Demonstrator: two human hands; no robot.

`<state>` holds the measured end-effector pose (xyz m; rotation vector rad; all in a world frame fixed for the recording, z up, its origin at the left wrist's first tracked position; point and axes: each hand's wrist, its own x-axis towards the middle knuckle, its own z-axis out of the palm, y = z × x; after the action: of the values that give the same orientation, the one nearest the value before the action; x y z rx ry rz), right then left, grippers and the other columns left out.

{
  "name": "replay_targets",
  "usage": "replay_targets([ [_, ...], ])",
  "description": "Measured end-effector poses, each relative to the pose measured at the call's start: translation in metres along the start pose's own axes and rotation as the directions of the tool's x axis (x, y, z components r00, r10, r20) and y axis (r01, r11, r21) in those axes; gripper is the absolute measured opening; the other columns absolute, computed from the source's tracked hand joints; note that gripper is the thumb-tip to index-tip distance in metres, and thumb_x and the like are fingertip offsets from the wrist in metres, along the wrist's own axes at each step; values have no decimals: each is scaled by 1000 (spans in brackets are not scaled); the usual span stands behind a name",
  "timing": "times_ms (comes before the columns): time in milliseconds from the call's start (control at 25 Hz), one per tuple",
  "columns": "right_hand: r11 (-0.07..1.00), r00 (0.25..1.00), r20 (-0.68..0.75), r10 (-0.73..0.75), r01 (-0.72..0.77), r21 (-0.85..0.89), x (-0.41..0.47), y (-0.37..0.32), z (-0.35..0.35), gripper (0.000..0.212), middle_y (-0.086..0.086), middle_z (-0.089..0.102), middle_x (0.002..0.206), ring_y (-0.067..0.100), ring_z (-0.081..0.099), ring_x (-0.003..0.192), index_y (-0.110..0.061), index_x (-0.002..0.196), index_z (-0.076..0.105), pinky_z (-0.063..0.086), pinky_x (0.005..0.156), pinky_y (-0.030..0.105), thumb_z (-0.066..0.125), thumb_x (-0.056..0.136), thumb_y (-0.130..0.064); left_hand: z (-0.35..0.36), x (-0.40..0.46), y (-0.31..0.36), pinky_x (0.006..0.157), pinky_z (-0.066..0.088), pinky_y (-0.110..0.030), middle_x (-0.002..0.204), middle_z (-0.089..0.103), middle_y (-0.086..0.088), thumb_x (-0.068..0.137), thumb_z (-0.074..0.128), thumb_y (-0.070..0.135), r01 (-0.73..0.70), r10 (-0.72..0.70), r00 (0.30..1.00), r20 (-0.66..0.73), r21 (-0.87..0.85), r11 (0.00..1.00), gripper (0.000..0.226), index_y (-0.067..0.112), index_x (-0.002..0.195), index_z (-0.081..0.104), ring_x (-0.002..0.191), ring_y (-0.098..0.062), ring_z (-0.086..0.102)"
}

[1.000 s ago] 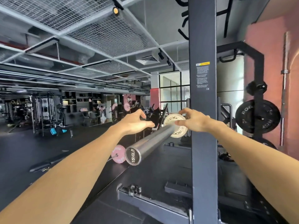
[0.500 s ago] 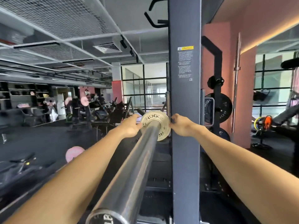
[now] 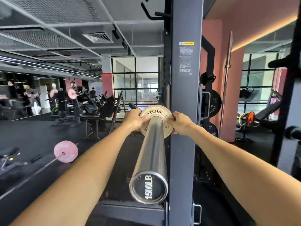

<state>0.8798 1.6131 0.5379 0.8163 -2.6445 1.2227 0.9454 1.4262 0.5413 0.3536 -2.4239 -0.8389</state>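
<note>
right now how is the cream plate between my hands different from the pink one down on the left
Colour: the cream plate is pale, the pink plate rosy. Hold: the left hand and right hand grip the cream plate's rim; nothing touches the pink plate. Place: the cream plate sits on the chrome sleeve beside the rack upright; the pink plate sits lower, far left. Both are round discs on a bar.

Plate (image 3: 156, 111) rim hidden under right hand (image 3: 180, 123), warning label (image 3: 186, 58) unreadable
</note>
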Motion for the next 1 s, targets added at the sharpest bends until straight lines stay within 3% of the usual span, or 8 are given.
replay_targets([
  [120,1000,1000,27,-5,5,27,-51,-20,-12,12,8,59,98,27,65,84,-10,91,49,59,58,29,53,97,-21,-22,-48,8,84,57,-46,100,67,-6,93,63,28,-6,6,1000,18,-25,1000,17,12,100,64,94,-27,65],
  [280,999,999,33,-26,25,32,-124,-44,-25,16,14,64,104,31,70,87,-5,100,52,61,66,39,54,96,-21,-50,-114,21,87,56,-44,103,68,-4,93,63,27,-29,31,999,36,-41,999,13,17,101,66,96,-27,66],
  [480,999,999,9,-43,43,16,-217,-70,-34,17,13,66,103,27,72,76,-5,101,52,54,47,20,53,97,-21,-88,-199,38,83,58,-45,109,67,-6,93,63,25,-69,74,995,60,-94,993,12,17,103,64,96,-26,67],
  [600,997,1000,5,-27,27,73,-257,-82,-40,16,14,67,107,26,71,75,-5,104,52,53,45,18,54,97,-19,-104,-239,47,69,62,-36,109,67,-7,95,61,24,-67,78,993,83,-131,989,18,14,109,63,87,-22,70],
  [760,989,999,-1,-44,44,140,-303,-96,-46,27,17,66,111,34,71,88,0,117,52,57,48,21,57,96,-16,-123,-283,55,57,59,-25,109,69,-10,96,60,17,-95,103,992,72,-113,989,9,14,105,61,78,-20,71],
  [1000,986,998,6,-57,55,158,-333,-109,-72,28,17,69,108,31,73,84,-3,118,51,62,61,31,58,95,-18,-144,-308,86,51,56,-21,108,70,-10,95,61,17,-126,133,988,76,-93,988,12,13,107,62,76,-20,72],
])
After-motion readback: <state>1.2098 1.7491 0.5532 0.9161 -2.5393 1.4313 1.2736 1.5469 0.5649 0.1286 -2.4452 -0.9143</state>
